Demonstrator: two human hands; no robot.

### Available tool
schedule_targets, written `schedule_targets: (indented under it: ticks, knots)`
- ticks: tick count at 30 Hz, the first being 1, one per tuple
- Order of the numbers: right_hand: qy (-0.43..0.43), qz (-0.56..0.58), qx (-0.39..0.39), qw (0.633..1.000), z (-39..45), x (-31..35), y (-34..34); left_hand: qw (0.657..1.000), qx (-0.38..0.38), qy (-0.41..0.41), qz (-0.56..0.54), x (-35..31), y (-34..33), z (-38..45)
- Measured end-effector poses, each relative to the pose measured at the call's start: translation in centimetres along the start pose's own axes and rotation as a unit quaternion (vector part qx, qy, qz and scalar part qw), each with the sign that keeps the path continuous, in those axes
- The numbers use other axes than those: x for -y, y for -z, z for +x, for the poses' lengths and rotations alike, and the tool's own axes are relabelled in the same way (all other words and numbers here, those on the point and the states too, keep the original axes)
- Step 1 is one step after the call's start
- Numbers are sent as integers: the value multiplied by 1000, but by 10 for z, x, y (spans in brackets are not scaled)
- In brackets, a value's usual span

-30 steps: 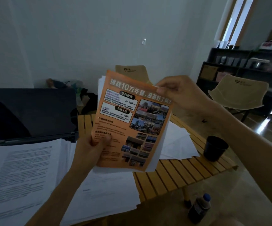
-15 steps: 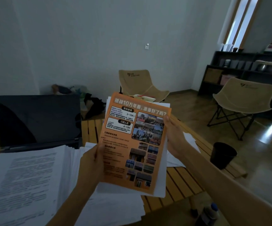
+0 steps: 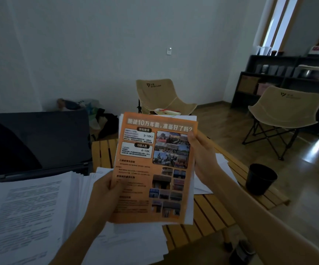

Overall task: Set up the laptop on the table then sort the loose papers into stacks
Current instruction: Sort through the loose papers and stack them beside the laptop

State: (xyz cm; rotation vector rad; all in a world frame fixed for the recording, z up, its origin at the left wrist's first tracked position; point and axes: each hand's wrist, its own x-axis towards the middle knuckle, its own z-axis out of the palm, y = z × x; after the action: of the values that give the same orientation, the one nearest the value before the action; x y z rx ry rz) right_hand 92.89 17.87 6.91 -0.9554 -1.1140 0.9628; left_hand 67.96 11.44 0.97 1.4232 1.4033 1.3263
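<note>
Your left hand (image 3: 105, 196) has a grip on the lower left edge of the orange flyer (image 3: 154, 169) and the white sheets behind it; your right hand (image 3: 202, 155) clasps the right edge. The bundle is upright above the desk (image 3: 212, 213). Laptop (image 3: 38, 142) open at left, printed paper stack (image 3: 25, 217) in front of it, black cup (image 3: 260, 178) at right.

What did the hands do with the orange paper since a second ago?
The right hand left the top corner of the orange flyer and slid down to grip its right edge. The bundle now stands straighter. The left hand kept its hold on the lower left edge. The laptop, paper stacks and black cup stayed put.
</note>
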Motion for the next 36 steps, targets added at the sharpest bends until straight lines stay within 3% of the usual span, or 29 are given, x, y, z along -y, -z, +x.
schedule_targets:
  ticks: [2, 6, 14, 20, 26, 31, 36]
  knots:
    - [30, -34, 67, 997, -3, 4, 0, 999, -2, 9, -49, -5, 7, 1]
    - [-64, -115, 176, 976, -32, -23, 1, 998, 31, 52, -36, -2, 9, -5]
    - [16, -123, 139, 982, -27, 11, -21, 992, -74, -68, -82, -32, 19, 7]
    - [-74, -128, 186, 971, -56, -32, -17, 998, -36, -18, -56, -8, 27, -1]
    - [-27, -80, 188, 978, -34, -16, -38, 990, -101, -58, -83, -20, 27, 10]
    - [-112, -113, 175, 972, -60, -63, -35, 998, -52, -5, -45, 7, 21, -2]
    - [-120, -94, 149, 977, -51, -57, -39, 994, -81, -8, -71, 0, 19, 5]
